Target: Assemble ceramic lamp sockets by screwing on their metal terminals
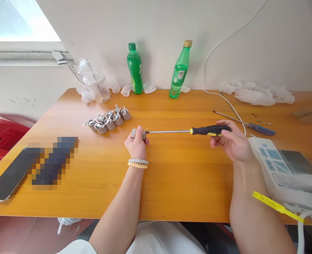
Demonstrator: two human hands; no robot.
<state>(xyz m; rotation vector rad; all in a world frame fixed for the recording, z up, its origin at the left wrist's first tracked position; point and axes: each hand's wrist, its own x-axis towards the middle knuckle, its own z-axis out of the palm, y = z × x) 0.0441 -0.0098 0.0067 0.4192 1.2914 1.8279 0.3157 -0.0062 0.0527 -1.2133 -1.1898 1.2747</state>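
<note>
Pinched in my left hand point(136, 144) is a small grey-brown cylindrical part point(134, 133) with metal tabs on its right-hand face. My right hand point(233, 141) grips the black-and-yellow handle of a long screwdriver point(169, 132), which lies level and points left. Its tip meets the tabbed face of the part; the exact contact is too small to make out. Further back and left, several similar grey-brown parts with metal strips point(109, 121) stand in a close group. A second screwdriver point(260, 128) with a blue handle rests beyond my right hand.
Two green bottles point(135, 68) stand by the wall among white foam nets point(261, 92). On the right are a white power strip point(268, 155) and a cable point(232, 102). A phone point(10, 176) lies left, beside a blurred-out dark object point(56, 160). A red stool point(2, 137) stands beyond the table point(187, 190).
</note>
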